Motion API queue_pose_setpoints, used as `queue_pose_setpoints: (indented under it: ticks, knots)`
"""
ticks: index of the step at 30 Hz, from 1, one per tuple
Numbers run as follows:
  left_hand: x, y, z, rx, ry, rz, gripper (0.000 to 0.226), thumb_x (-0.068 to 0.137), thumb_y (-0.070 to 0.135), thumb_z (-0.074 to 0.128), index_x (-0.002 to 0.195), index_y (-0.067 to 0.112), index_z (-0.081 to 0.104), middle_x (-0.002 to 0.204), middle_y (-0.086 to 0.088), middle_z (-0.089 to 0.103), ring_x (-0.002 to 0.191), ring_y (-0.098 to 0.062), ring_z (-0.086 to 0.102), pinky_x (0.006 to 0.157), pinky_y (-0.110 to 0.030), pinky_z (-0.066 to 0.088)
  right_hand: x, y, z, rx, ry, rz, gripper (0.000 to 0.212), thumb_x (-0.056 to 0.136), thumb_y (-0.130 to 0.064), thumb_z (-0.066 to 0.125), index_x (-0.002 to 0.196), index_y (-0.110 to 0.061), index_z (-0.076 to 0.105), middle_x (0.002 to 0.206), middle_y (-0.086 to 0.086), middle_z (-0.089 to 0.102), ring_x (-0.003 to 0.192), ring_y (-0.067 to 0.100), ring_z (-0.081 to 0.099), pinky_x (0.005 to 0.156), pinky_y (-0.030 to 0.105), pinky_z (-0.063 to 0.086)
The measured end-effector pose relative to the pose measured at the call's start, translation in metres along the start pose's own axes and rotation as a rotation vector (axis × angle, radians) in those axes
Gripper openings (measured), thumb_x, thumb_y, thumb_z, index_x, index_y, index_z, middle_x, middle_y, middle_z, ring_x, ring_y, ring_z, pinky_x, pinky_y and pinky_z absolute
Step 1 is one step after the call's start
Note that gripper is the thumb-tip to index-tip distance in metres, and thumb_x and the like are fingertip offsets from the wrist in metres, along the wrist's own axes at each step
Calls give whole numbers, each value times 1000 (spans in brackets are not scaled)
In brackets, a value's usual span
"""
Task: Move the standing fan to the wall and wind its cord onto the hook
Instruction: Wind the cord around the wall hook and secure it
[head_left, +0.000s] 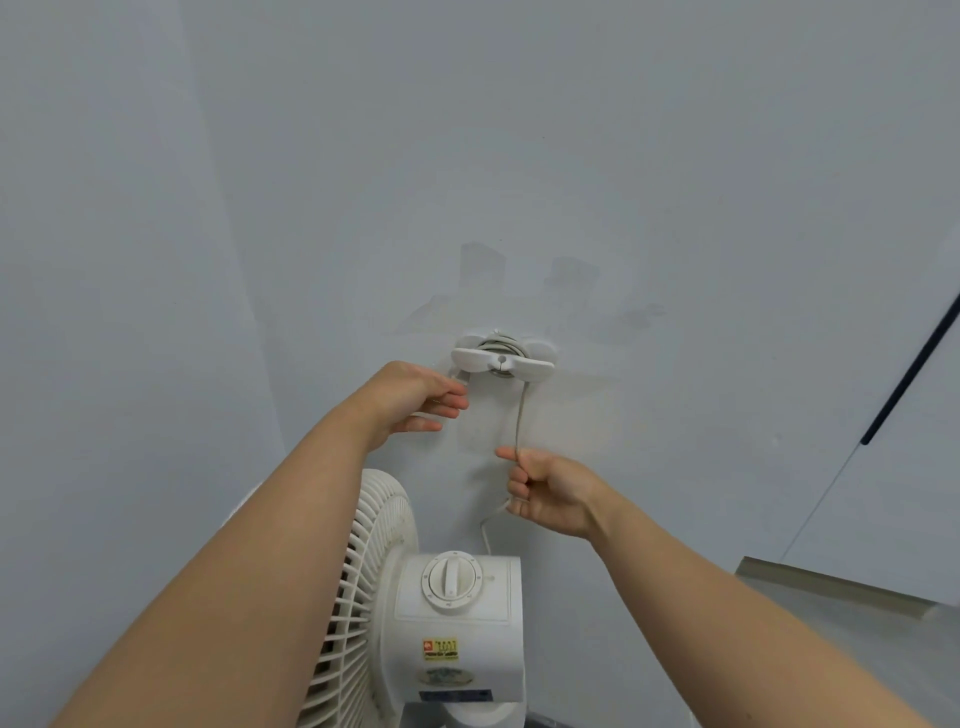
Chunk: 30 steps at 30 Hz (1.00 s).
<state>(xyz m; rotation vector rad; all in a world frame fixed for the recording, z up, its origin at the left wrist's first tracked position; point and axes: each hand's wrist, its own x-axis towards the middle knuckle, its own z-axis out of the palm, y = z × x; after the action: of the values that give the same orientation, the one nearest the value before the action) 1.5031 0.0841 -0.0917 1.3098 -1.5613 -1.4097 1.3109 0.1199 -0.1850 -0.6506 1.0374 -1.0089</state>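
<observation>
A white standing fan (457, 618) stands close against the pale wall, its grille to the left and a round dial on top of the motor housing. Above it a white hook (501, 358) is fixed to the wall, with several turns of grey cord wrapped behind it. The cord (521, 410) hangs straight down from the hook into my right hand (550, 493), which pinches it; below the hand it loops down toward the fan. My left hand (421, 400) hovers just left of the hook, fingers spread, apparently touching a bit of cord or plug there.
The wall corner runs down the left side. At the right is a white door panel with a dark vertical handle (914, 364), and below it a grey ledge (831, 587).
</observation>
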Motion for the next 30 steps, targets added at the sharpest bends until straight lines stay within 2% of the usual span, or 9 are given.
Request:
queue_pose_setpoints:
  ticks: [2,6,8,13,17,19,22,26,30]
  knots:
    - [1,-1,2,36,-49,11,20,94,13,49,106,9,65,97,-3,70,89,-11,65,79,-26,51,2,1,4,-78,-11,38,29,101,-11,31,96,-11,59,58,-2,46,53,10,43,62,26,39]
    - [4,-3,9,185,-191,69,32,95,5,45,125,11,55,116,2,65,110,-10,57,91,-28,44,5,3,12,-482,10,204,43,94,-50,43,73,-14,56,54,-5,44,48,8,43,59,23,38]
    - [6,-2,12,203,-250,89,39,95,1,41,132,12,49,122,4,61,118,-9,51,94,-29,40,8,3,12,-592,62,205,49,89,-58,45,66,-15,52,57,-3,41,52,11,41,62,25,37]
    - [9,-2,19,226,-346,68,44,94,-4,38,135,12,46,128,-2,58,121,-10,48,96,-29,36,10,0,17,-528,103,218,33,100,-32,41,80,-15,61,63,-1,39,58,11,38,67,28,38]
    - [13,-4,22,273,-352,99,35,94,-1,43,123,14,56,106,0,64,108,-10,53,91,-27,41,11,1,26,-592,113,203,34,98,-11,32,84,-18,63,65,-1,42,60,11,41,71,29,42]
    - [14,-5,21,292,-334,107,26,95,4,45,112,15,62,96,4,63,100,-8,54,87,-24,42,8,-1,25,-662,131,174,31,99,-21,39,78,-16,61,63,-1,42,58,11,41,70,29,41]
    - [16,-6,21,332,-310,92,19,96,14,48,88,19,63,89,8,62,94,-8,54,84,-24,41,6,-6,16,-848,224,72,40,94,-41,50,66,-13,55,59,1,45,52,13,45,63,27,39]
    - [19,-9,24,492,-267,71,31,98,23,43,72,21,59,83,6,63,91,-11,55,81,-27,40,5,-10,13,-977,226,-3,37,92,-38,54,68,-11,56,62,5,57,53,13,57,55,23,41]
    - [21,-12,19,661,-208,14,35,99,27,40,69,21,56,74,5,60,73,-7,53,62,-23,36,-5,-25,17,-1243,336,-321,36,88,-27,56,56,-13,52,63,10,62,55,19,54,57,27,43]
